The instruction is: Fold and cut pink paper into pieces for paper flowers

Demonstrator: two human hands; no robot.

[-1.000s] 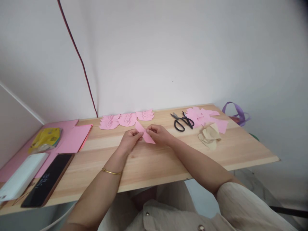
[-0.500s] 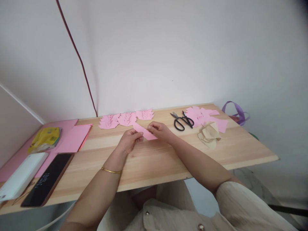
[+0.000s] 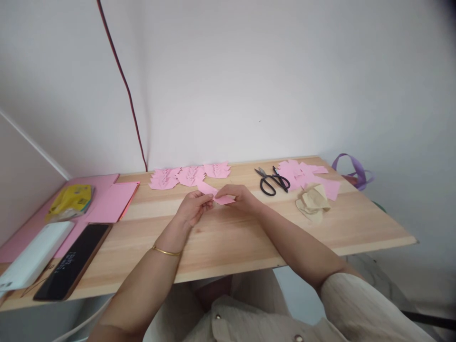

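From the head camera, looking down over a long pale wooden tabletop [image 3: 228,237] set against a white wall, both bare hands meet near the middle of the board, a little toward the wall. The left hand [image 3: 192,209], with a thin gold bangle [image 3: 166,251] on its wrist, pinches the left end of a small folded strip of pink paper [image 3: 215,194] between thumb and fingertips; the right hand [image 3: 240,197] pinches the strip's right part from above, fingers curled over it. The strip is held just above the wood between the two hands, its left end tilted up toward the wall. Just behind the hands, along the far edge, lie three pink cut-paper shapes with jagged edges [image 3: 190,175] in a row, touching one another. To the right of them lie black-handled scissors [image 3: 272,180], blades closed, and just beside these a loose heap of pink paper offcuts [image 3: 306,173], with a crumpled beige paper piece [image 3: 313,203] in front of it. A purple ribbon loop [image 3: 352,168] shows past the right far corner. At the left end lie flat pink paper sheets [image 3: 112,202], a yellow plastic packet [image 3: 71,202], a dark phone with a lit screen [image 3: 73,268] and a flat white box [image 3: 33,259]. A dark red cord [image 3: 123,85] runs down the wall.
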